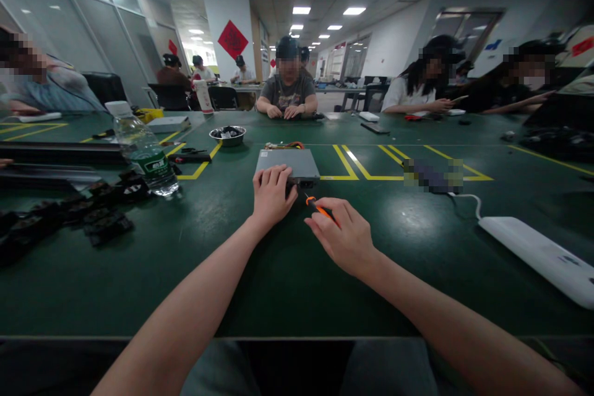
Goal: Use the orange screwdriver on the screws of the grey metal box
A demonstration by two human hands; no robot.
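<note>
A grey metal power supply unit (pixel 293 162) lies flat on the green table, its socket side facing me and coloured wires (pixel 290 145) at its far edge. My left hand (pixel 275 195) grips its front left part, fingers over the top and thumb at the front face. In my right hand (pixel 342 229) is a screwdriver (pixel 320 206) with an orange and black handle. Its thin tip points up and left toward the unit's front face, just below the socket; whether it touches anything, I cannot tell.
Left of me stand a water bottle (pixel 147 154), black parts (pixel 102 223) and a metal bowl (pixel 227 135) holding small pieces. A white power bank (pixel 533 250) with a cable lies on the right. Yellow tape (pixel 366 170) marks the table (pixel 297 297). Co-workers sit around it.
</note>
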